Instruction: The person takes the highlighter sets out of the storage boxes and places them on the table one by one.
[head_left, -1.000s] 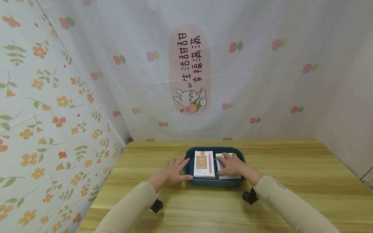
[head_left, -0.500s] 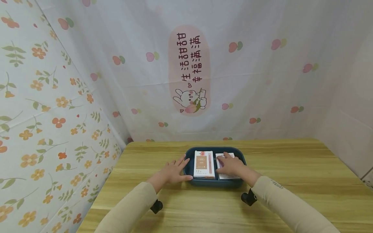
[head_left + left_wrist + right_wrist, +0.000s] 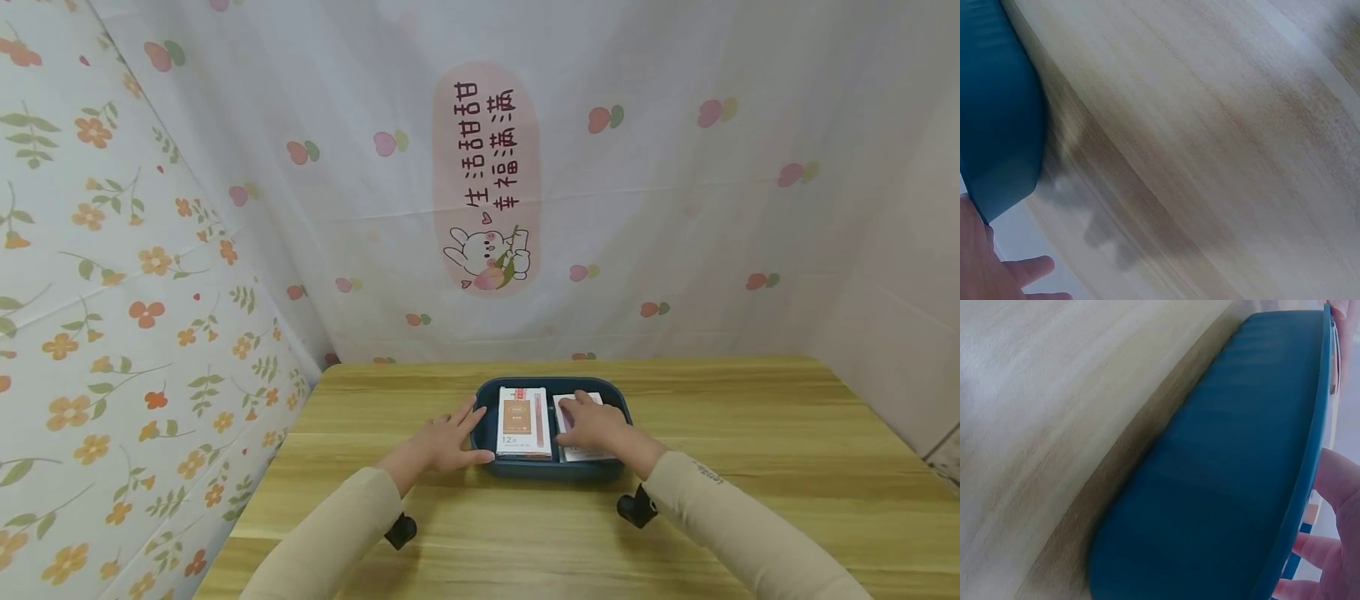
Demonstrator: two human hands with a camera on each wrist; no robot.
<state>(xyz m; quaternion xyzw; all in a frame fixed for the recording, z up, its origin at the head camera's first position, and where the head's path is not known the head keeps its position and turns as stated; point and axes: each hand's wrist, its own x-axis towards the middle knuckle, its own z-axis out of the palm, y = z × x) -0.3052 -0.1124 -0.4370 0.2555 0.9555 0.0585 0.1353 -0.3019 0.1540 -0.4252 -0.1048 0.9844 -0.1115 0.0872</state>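
Note:
A dark blue two-compartment tray (image 3: 555, 472) rests on the wooden table. Its left compartment holds a white box with a brown panel (image 3: 517, 417), lying flat. In the right compartment lies a white box with purple print (image 3: 585, 455), mostly covered by my right hand (image 3: 596, 427). That hand grips this box from above, fingers bent and drawn together; in the right wrist view its fingertips (image 3: 1316, 550) dip behind the tray's rim. My left hand (image 3: 441, 443) lies at the tray's left end, fingers spread and fairly straight, touching the rim.
The wooden table (image 3: 750, 433) extends on both sides of the tray. Behind it hangs a white curtain (image 3: 660, 233) with a printed rabbit, and a floral cloth (image 3: 112, 333) hangs at the left. Black wrist devices (image 3: 637, 506) sit under both forearms.
My right hand's fingers have drawn in from a spread pose over the purple-printed box. The left hand keeps its place at the tray's end. The head view has shifted slightly.

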